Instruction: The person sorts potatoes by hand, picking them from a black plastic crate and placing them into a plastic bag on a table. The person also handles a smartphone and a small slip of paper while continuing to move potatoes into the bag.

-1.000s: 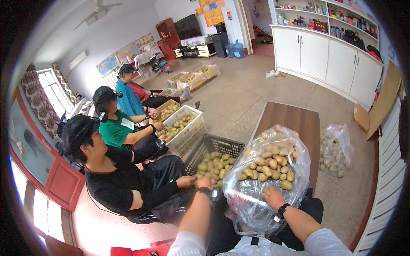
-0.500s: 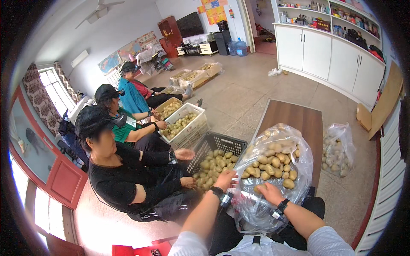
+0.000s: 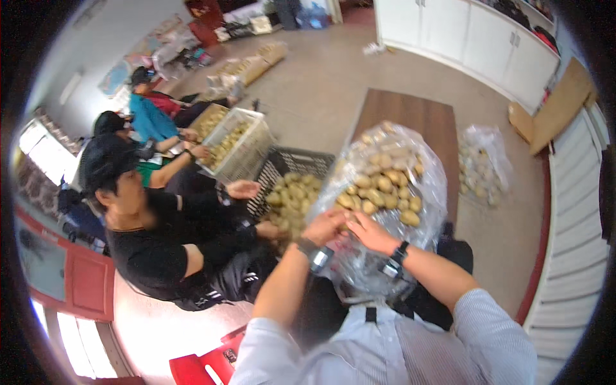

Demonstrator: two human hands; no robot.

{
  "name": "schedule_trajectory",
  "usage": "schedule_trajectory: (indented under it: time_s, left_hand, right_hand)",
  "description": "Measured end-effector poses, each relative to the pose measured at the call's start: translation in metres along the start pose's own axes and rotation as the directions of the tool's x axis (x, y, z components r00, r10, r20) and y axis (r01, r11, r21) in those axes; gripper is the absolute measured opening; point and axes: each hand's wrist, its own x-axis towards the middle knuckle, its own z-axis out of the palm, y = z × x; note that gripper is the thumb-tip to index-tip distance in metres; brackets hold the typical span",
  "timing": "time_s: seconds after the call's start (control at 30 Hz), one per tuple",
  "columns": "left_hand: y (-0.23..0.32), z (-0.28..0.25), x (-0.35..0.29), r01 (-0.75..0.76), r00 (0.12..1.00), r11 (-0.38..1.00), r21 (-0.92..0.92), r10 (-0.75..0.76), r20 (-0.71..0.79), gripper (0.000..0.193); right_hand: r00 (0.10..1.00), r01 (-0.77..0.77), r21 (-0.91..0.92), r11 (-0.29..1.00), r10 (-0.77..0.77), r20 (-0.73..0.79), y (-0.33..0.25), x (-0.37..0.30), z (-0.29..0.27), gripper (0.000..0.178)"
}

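Note:
My left hand (image 3: 325, 226) and my right hand (image 3: 373, 233) meet at the left near side of a clear plastic bag (image 3: 430, 183). Between their curled fingers is a potato (image 3: 351, 219), mostly covered and blurred; both hands seem to close on it. Loose potatoes (image 3: 385, 186) lie in the bag, just beyond my fingers. The bag rests on a brown wooden table (image 3: 407, 109), and its near end hangs crumpled toward my lap. To the left stands a dark plastic crate (image 3: 301, 156) with more potatoes in it.
Close on my left sits a co-worker in black (image 3: 154, 237), one hand at the dark crate. Two more people sit farther along, beside a white crate (image 3: 247, 138) of potatoes. Another bag of potatoes (image 3: 481, 167) stands on the floor right of the table.
My right hand has carried the potato left and up to my left hand, and the two now touch. The whole view has shifted, so the room sits higher and farther left.

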Motion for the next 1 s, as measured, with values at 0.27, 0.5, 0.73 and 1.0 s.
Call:
schedule_trajectory:
  time_s: [0.27, 0.5, 0.73, 1.0]
  left_hand:
    - [0.000, -0.019, 0.010, 0.046, 0.985, 0.955, -0.294, -0.092, -0.144, 0.033]
    - [-0.012, -0.046, 0.011, -0.097, 0.939, 0.915, -0.391, -0.046, -0.340, 0.031]
    - [-0.037, -0.095, 0.009, -0.185, 0.838, 0.791, -0.583, -0.183, -0.515, 0.031]
    - [-0.069, -0.116, 0.019, 0.005, 0.694, 0.394, 0.919, 0.660, -0.288, 0.032]
  right_hand:
    - [0.981, -0.190, -0.253, 0.948, 0.176, -0.077, 0.037, -0.022, -0.018, 0.037]
    - [0.840, -0.455, -0.668, 0.589, 0.037, -0.541, 0.089, -0.039, -0.053, 0.030]
    - [0.846, -0.529, -0.709, 0.467, 0.216, -0.488, 0.100, -0.048, -0.046, 0.030]
    - [0.889, -0.455, -0.700, 0.550, 0.233, -0.395, 0.110, -0.062, -0.048, 0.045]
